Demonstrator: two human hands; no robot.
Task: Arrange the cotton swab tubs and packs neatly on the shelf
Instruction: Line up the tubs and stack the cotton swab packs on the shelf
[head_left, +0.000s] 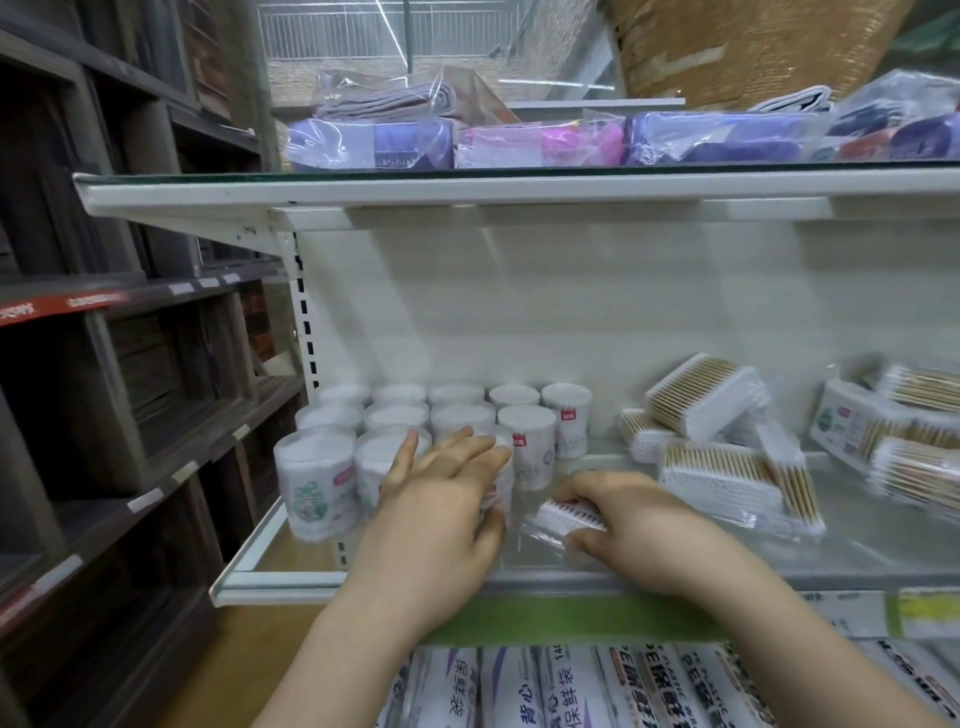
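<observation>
Head view, looking forward and down at a white retail shelf (270, 577) with a clear surface.

1. Tubs. Round cotton swab tubs (400, 415) stand upright in tight rows on the left part of the shelf, white lids up. The front-left tub (314, 483) sits at the shelf's front edge and carries a green-and-pink label.

2. Left hand. The left hand (441, 499) lies over a front-row tub (498, 483), fingers spread across its lid and thumb against its side, grasping it. The tub is upright and touches its neighbours.

3. Right hand. The right hand (639, 519) is curled around a small flat swab pack (566, 514), gripping it low on the shelf surface, just right of the tubs.

4. Packs. Flat cotton swab packs (722, 478) with wooden sticks lie in a loose, overlapping heap on the right part of the shelf; one pack (701, 395) leans tilted on top. Further boxed packs (883, 426) lie at the far right, blurred.

5. Surroundings. An upper shelf (467, 192) carries purple and pink bagged goods (540, 140). Rolls of plastic bags (571, 686) lie below. Dark wooden shelving (104, 364) stands to the left.
</observation>
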